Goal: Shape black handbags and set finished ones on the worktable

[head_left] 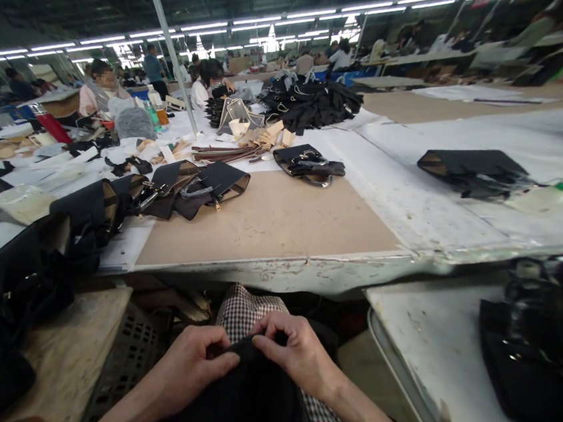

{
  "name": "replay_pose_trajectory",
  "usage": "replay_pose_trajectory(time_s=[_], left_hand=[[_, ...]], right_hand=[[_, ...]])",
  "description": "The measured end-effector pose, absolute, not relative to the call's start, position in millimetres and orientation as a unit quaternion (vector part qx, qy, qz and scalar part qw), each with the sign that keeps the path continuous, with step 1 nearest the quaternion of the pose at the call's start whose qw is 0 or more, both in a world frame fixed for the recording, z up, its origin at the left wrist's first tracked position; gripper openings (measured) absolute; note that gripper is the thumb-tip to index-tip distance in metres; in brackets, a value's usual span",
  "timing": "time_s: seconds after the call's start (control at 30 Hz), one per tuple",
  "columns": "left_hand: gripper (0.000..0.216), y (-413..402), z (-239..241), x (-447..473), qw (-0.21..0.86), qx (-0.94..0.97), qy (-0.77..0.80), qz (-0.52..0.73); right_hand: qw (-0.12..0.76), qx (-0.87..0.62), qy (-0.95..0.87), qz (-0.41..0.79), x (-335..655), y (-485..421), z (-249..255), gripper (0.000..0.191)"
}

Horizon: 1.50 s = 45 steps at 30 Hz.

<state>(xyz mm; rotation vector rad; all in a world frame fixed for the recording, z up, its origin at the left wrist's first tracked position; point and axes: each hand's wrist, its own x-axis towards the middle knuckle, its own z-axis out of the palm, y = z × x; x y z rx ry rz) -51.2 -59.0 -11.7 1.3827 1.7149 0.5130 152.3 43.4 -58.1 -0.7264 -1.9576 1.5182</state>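
My left hand [203, 357] and my right hand [292, 346] come together over my lap. Each pinches the top edge of a black fabric piece [246, 402] between thumb and fingers, a short gap apart. The black piece hangs down over a checkered cloth [245, 311] on my lap. Its lower part runs out of view, and whether it is a whole bag I cannot tell. Straight ahead on the table lie a black handbag [304, 162] with metal fittings and, to its left, another black handbag [221, 184] with a tan lining.
The worktable's front edge [275, 274] runs just beyond my hands. More black bags [29, 265] line the left side. At right, black bags [540, 339] rest on a side table [428, 347]. A green-tipped glue container [545, 195], a black pile [313, 100] and co-workers are farther back.
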Motion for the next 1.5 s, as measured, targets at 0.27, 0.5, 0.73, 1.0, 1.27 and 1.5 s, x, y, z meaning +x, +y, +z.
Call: replay_pose_trajectory(time_s=[0.27,0.5,0.73,1.0,1.27,1.5], left_hand=[[0.031,-38.5,-6.6,-45.5,0.45,0.6,0.636,0.181],[0.023,-16.9,-8.7,-26.1,0.369,0.642,0.655,0.149],[0.016,-16.6,-8.3,-10.4,0.359,0.659,0.647,0.135],[0.02,-14.4,36.7,-33.8,0.388,0.686,0.606,0.11],[0.025,-30.3,44.1,-51.2,0.504,0.672,0.542,0.022],[0.035,-18.6,28.1,-47.8,0.496,0.696,0.518,0.046]], right_hand=[[0.305,-0.318,-0.678,0.589,147.6,36.1,-63.3,0.034],[0.209,-0.282,-0.7,0.622,192.0,42.2,-32.8,0.056],[0.194,-0.445,-0.73,0.481,235.7,-32.2,-50.0,0.095],[0.207,-0.431,-0.657,0.583,278.2,-4.4,-18.4,0.064],[0.131,-0.302,-0.643,0.692,283.8,15.6,-30.6,0.045],[0.166,-0.291,-0.609,0.719,281.4,11.3,-44.0,0.052]])
